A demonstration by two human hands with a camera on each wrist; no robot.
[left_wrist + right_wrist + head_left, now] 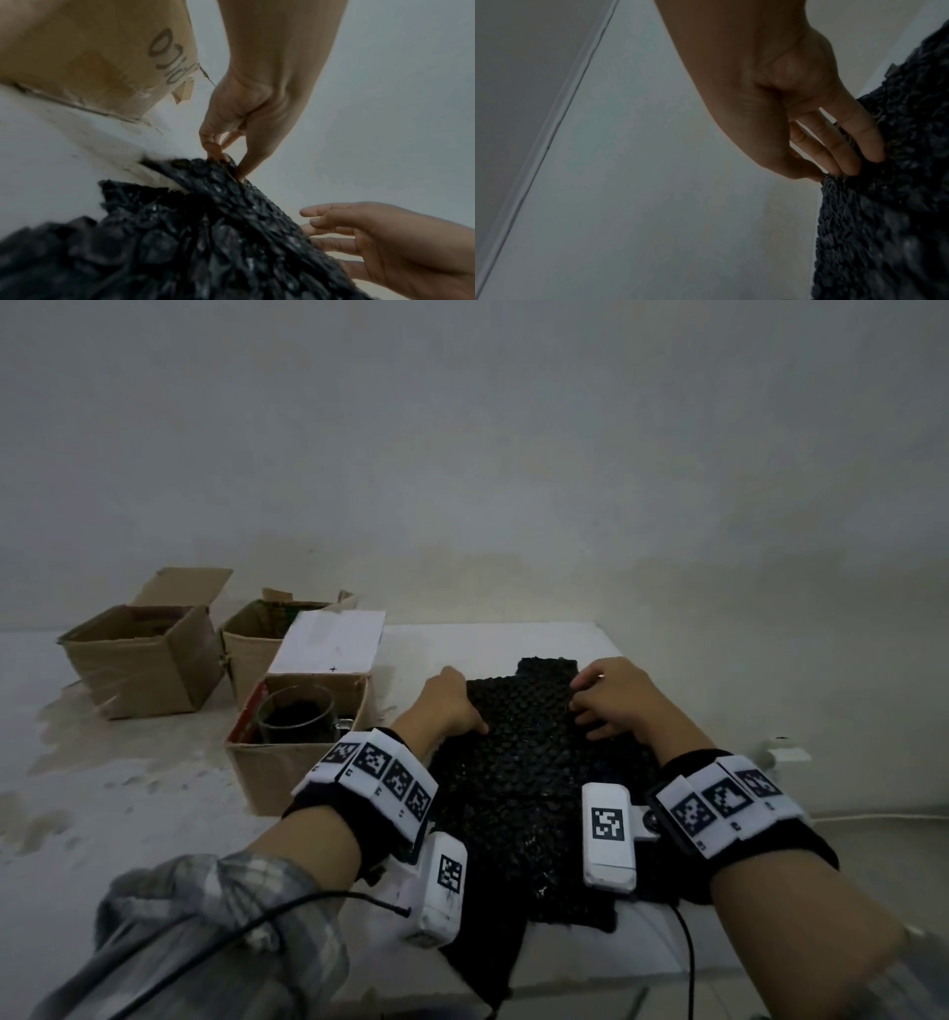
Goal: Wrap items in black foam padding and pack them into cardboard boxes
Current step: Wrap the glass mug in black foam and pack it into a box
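Observation:
A sheet of black foam padding (524, 762) lies on the white table (642, 644) in front of me. My left hand (452, 706) pinches its left edge between thumb and fingers; the left wrist view shows that hand (223, 158) lifting a fold of the padding (205, 233). My right hand (611, 701) is at the right edge. In the right wrist view its fingers (847, 162) lie on top of the padding (885, 203) with the thumb against the edge. Anything under the sheet is hidden.
Next to my left hand stands an open cardboard box (287, 773) holding a glass mug (298, 716), its white flap (328, 642) raised. Two more open boxes (138, 665) (251, 634) stand further left. A small white object (785, 752) and a cable (873, 816) lie at right.

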